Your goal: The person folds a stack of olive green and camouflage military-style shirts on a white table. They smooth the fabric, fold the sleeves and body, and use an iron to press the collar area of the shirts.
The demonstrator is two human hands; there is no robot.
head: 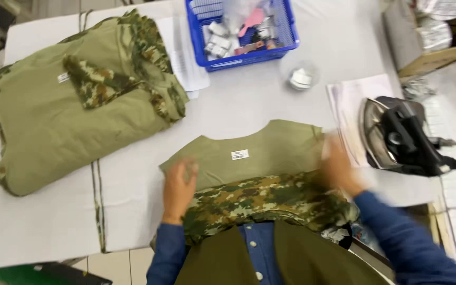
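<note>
A: Where is the olive shirt (262, 153)?
B: Flat on the worktop (238, 105), camouflage part nearest the person.
A: The hands?
B: Left hand (179, 187) lies open on it. Right hand (339, 166) is blurred at its edge; grip unclear.

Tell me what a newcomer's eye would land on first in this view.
First, the olive and camouflage shirt lying flat at the near edge of the white table, with the left hand pressed on it and the blurred right hand at its right side. Next, the stack of folded shirts at far left. Then the blue basket at the far edge and the iron on its side at the right.
</note>
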